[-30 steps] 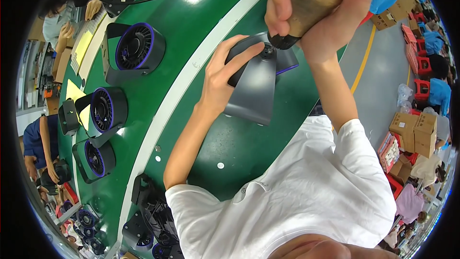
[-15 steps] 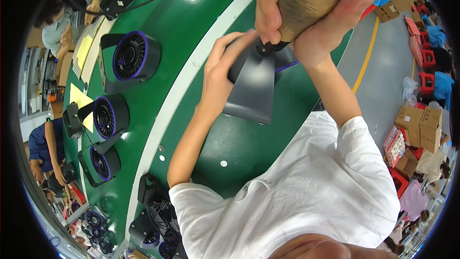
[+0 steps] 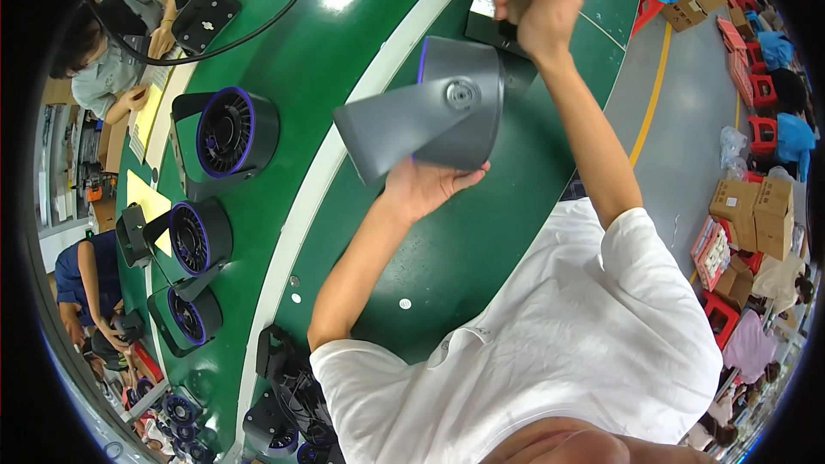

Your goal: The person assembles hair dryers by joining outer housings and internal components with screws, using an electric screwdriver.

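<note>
Above green table [image 3: 481, 241], grey fan [image 3: 430, 116] rests on left-hand fingers [image 3: 455, 182].

A glossy green worktable [image 3: 258, 60] with a white stripe [image 3: 292, 232] catches an overhead light's glare — beyond it, grey floor [image 3: 687, 120] with a yellow line [image 3: 650, 90], cardboard boxes [image 3: 756, 210] and red stools [image 3: 760, 131].
</note>
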Demonstrator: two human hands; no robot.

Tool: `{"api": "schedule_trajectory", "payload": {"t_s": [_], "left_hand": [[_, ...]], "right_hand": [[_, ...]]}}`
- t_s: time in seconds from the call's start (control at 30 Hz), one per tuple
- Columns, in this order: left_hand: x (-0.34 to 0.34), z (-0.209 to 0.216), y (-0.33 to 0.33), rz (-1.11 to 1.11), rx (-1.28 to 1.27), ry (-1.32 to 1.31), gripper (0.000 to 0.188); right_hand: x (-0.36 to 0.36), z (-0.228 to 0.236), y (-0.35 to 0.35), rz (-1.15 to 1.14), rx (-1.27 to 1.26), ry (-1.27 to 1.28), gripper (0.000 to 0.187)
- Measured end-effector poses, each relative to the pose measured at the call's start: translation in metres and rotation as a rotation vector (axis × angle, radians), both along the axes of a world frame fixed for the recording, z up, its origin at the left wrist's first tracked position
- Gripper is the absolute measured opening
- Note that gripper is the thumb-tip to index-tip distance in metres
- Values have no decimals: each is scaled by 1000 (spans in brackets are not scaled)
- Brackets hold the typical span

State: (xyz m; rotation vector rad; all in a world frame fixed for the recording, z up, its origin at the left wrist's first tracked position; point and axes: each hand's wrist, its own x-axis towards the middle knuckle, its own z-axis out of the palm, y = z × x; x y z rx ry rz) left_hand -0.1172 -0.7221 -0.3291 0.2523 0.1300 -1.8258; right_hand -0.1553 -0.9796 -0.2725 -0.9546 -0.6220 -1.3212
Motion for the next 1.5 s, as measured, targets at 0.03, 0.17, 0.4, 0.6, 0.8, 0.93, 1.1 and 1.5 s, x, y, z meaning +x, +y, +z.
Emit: {"api": "schedule_trajectory", "payload": {"t_s": [0.03,0.17,0.4,0.6,0.8,0.93,1.1,1.5], "left_hand": [[2,-4,-1,-23,-25,25,72],[-3,-8,-1,6,-62,48,77],[-2,-3,-8,16,-37,-42,77],[-1,-4,-10,24,-44,-31,73],[2,-3,-12,24,-47,-84,63],[3,-2,-16,21,-45,-63,61],[4,-7,-19,27,-48,-36,61],[8,-10,-29,39,-15,-15,66]], "right_hand": [[-1,-2,3,-26,-33,27,54],[-15,68,53,-241,-13,404,66],[-8,146,90,634,380,164,83],[-2,142,111,135,231,627,91],[3,132,114,-304,71,991,99],[-3,100,99,33,50,871,96],[12,108,91,39,-1,714,90],[-2,87,79,142,-27,837,78]]}}
